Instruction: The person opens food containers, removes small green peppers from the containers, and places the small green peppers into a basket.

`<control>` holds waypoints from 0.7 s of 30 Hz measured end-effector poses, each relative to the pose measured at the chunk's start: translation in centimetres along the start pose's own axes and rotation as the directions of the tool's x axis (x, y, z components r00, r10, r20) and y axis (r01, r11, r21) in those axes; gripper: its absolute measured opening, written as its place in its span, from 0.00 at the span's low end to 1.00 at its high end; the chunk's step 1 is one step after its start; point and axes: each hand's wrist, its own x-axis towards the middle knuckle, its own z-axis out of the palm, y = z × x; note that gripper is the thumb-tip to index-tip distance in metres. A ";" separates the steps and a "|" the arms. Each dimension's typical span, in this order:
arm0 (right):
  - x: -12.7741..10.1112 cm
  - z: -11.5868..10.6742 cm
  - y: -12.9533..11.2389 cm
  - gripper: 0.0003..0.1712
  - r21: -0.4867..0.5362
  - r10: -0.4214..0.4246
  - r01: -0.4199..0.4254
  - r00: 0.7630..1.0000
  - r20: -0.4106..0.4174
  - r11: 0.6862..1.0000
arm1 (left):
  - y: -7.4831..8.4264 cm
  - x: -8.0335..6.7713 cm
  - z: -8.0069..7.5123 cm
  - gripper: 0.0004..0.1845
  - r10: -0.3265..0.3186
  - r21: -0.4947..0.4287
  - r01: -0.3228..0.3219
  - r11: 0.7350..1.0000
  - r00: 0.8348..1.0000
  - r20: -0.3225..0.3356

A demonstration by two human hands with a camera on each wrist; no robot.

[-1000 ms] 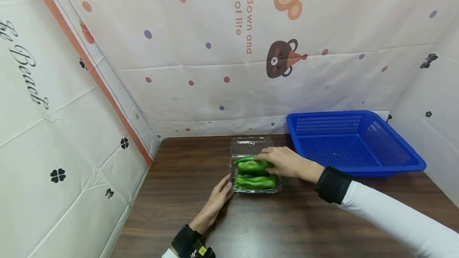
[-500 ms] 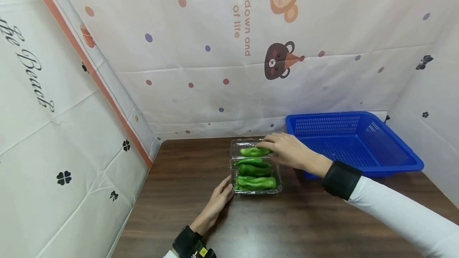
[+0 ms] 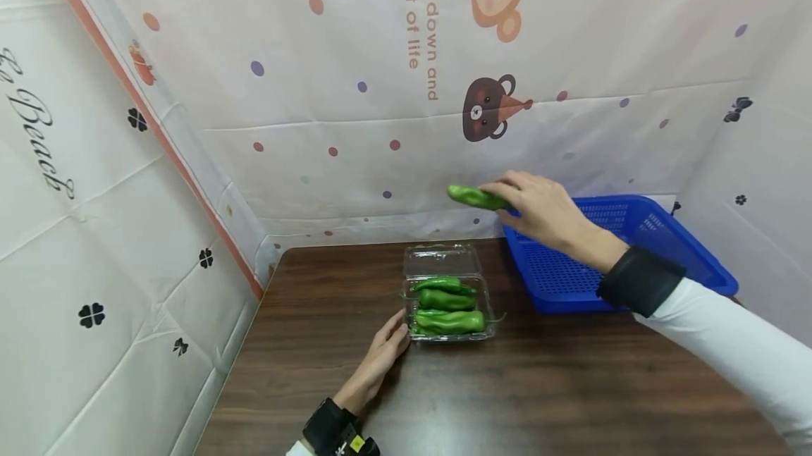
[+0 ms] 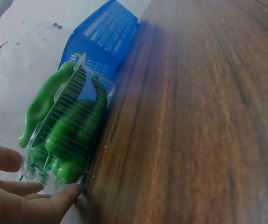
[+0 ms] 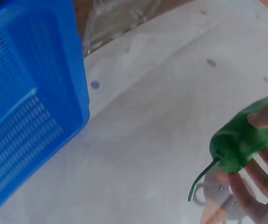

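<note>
A clear plastic clamshell box (image 3: 488,325) lies open on the brown table (image 3: 507,392) with several green peppers (image 3: 452,321) inside. My left hand (image 3: 388,347) rests with straight fingers against the box's left side; its fingertips (image 4: 71,191) touch the box (image 4: 85,88) wall. My right hand (image 3: 539,209) is raised above the table, left of the blue basket (image 3: 691,259), and holds one green pepper (image 3: 472,196) level between thumb and fingers. In the right wrist view the pepper (image 5: 241,144) shows its stem end, with the fingers (image 5: 267,119) curled round it.
The blue perforated basket (image 5: 26,107) stands at the back right of the table with nothing in it. The clamshell's lid (image 3: 440,260) lies flat behind the box. Patterned white sheets wall in the table on the left, back and right.
My right hand took one pepper out of the box and lifted it up and to the right, toward the basket. The left hand stayed against the box.
</note>
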 end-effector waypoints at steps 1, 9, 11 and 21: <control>0.1 -0.4 0.4 0.31 -0.004 0.013 -0.013 1.000 -0.010 1.000 | 0.1 0.0 0.0 0.32 -0.001 0.000 0.001 1.000 1.000 -0.002; 0.0 -2.8 2.7 0.30 -0.026 0.183 -0.186 0.979 -0.094 0.982 | 0.0 0.1 0.0 0.32 0.001 0.029 -0.001 1.000 1.000 0.000; -0.2 -3.4 3.0 0.30 -0.015 0.242 -0.244 0.966 -0.095 0.970 | -0.1 0.0 0.0 0.32 0.005 0.041 -0.005 0.999 1.000 0.003; -2.1 -4.0 5.1 0.30 0.117 0.461 -0.455 0.887 -0.030 0.883 | -0.4 -0.2 0.0 0.33 0.006 0.038 -0.007 0.999 1.000 0.023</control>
